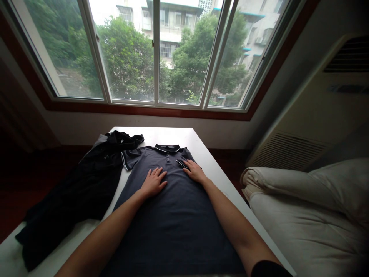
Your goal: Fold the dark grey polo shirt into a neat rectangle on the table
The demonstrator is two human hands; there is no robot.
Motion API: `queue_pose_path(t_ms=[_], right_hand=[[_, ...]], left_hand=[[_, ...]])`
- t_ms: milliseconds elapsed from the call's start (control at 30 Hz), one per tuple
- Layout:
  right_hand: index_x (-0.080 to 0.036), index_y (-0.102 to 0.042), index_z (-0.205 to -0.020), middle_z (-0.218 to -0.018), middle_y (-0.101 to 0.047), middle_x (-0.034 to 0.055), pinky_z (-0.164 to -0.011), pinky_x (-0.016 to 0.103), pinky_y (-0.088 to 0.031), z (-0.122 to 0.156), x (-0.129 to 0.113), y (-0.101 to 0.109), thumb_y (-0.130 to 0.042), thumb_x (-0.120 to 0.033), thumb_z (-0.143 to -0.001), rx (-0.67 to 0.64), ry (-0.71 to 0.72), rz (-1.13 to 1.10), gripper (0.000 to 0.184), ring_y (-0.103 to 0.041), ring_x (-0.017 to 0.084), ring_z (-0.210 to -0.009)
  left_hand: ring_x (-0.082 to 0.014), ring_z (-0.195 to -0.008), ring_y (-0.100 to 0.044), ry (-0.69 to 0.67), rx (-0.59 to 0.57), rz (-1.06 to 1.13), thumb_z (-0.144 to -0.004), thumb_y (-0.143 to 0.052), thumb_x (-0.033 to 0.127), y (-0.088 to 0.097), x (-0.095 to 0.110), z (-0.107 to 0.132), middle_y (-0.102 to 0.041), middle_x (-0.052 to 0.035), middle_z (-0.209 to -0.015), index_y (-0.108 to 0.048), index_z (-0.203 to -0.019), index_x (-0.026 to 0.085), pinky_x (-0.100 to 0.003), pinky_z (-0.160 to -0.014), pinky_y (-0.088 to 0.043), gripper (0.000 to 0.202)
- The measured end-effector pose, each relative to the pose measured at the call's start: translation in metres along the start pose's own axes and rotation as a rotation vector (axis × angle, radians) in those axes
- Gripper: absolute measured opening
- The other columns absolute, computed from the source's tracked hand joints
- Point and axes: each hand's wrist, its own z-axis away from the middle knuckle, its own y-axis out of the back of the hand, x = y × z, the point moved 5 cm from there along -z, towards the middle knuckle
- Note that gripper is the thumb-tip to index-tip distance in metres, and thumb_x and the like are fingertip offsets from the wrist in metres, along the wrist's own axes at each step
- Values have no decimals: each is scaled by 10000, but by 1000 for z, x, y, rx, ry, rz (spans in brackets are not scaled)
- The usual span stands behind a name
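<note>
A dark grey-blue polo shirt [173,215] lies front side up, its black collar trimmed in white pointing toward the window. My left hand [154,182] rests flat on the chest of the shirt with its fingers spread. On the other side, my right hand [194,170] lies over the right sleeve, which is folded inward onto the shirt front; its fingers are stretched out. The left sleeve [131,158] sticks out sideways, its striped cuff near the dark clothes. Neither hand appears to grip the cloth.
A heap of black clothing [83,184] covers the left side of the white table [173,134] and hangs past its edge. To the right stands a pale padded sofa [294,215], with a floor-standing air conditioner [311,111] behind it. A wide window [157,57] is beyond the table.
</note>
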Motion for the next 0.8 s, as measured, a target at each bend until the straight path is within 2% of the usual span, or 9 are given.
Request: queue_pose_path(t_ms=[200,400,567,700,800], right_hand=[[-246,-560,-1513,-1609,-442,84,-1256,457,-324,0,2,-1,-530,-510,-1025,2,20,12,556,-384,289,-1508],[-258,-479,-1571,-1607,-444,87,-1251,464,-329,2,-2,0,-520,-506,-1028,15,22,50,597,-380,283,-1510],[-275,-388,-1622,-1701,-258,70,-1278,501,-247,5,-17,7,-473,-558,-1043,57,68,147,650,-225,300,-1580],[-273,-378,-1627,-1695,-275,77,-1278,496,-237,7,-24,3,-408,-591,-1060,-56,88,133,650,-234,291,-1578],[-272,-350,-1639,-1701,-251,78,-1283,498,-223,7,-24,4,-421,-575,-1060,-43,79,115,657,-223,291,-1582]], left_hand=[[-329,-1584,-214,1,0,1,-1031,-424,592,1,1,1,-314,-76,-1699,-436,-1592,315,-597,-1276,-135,626],[-331,-1583,-214,1,2,5,-1031,-428,590,1,1,1,-316,-80,-1698,-442,-1590,310,-594,-1276,-135,625],[-331,-1583,-214,2,-4,1,-1032,-423,591,0,0,0,-313,-81,-1699,-439,-1591,312,-595,-1277,-131,624],[-319,-1589,-199,4,0,-2,-1032,-424,587,0,0,0,-310,-68,-1701,-435,-1589,324,-584,-1282,-125,616],[-316,-1589,-203,9,-2,-1,-1028,-434,585,0,0,0,-312,-63,-1701,-436,-1588,329,-580,-1283,-128,616]])
